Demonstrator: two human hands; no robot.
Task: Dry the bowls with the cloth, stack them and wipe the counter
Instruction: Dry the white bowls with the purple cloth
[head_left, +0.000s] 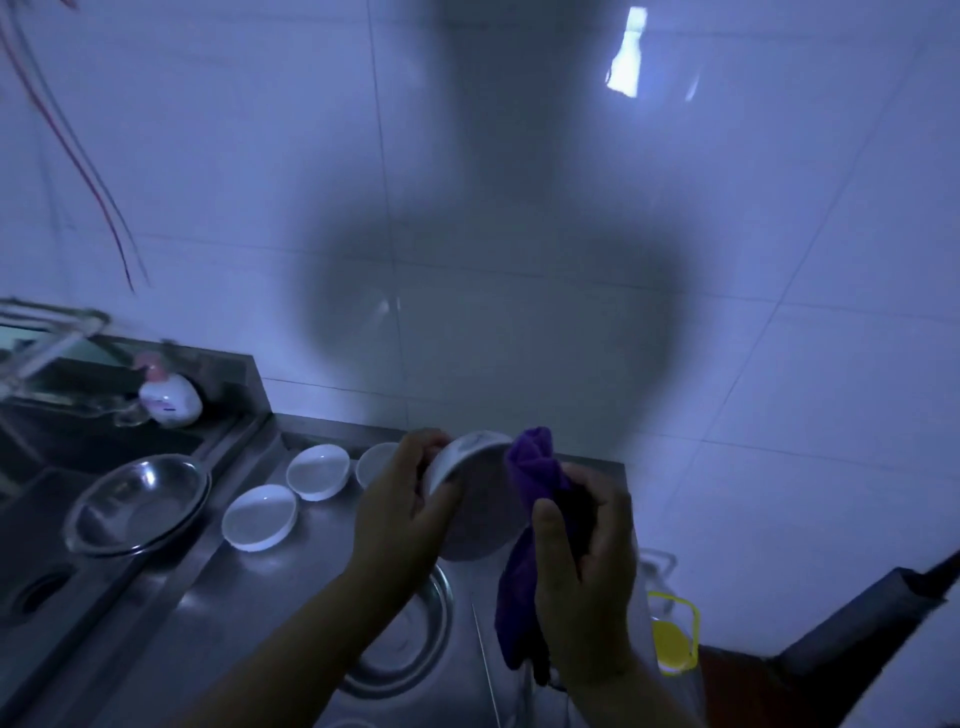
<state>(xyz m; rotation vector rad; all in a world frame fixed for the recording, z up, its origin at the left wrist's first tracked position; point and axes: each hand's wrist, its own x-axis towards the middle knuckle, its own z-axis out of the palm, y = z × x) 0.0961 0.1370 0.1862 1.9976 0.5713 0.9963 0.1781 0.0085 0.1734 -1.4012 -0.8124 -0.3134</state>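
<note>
My left hand (402, 499) grips a white bowl (470, 488) tilted on its side above the steel counter (270, 587), its open side facing right. My right hand (584, 561) holds a purple cloth (535, 467) bunched against the bowl's rim, with the rest of the cloth hanging below the hand. Three more white bowls stand upright on the counter: one in front (260, 517), one behind it (318, 470), and a third (376, 462) partly hidden by my left hand.
A steel bowl (137, 501) sits at the sink's edge on the left, another steel bowl (410, 629) lies under my forearms. A soap bottle (169, 397) stands behind the sink. A yellow-lidded glass container (672, 634) sits at the right counter end. Tiled wall behind.
</note>
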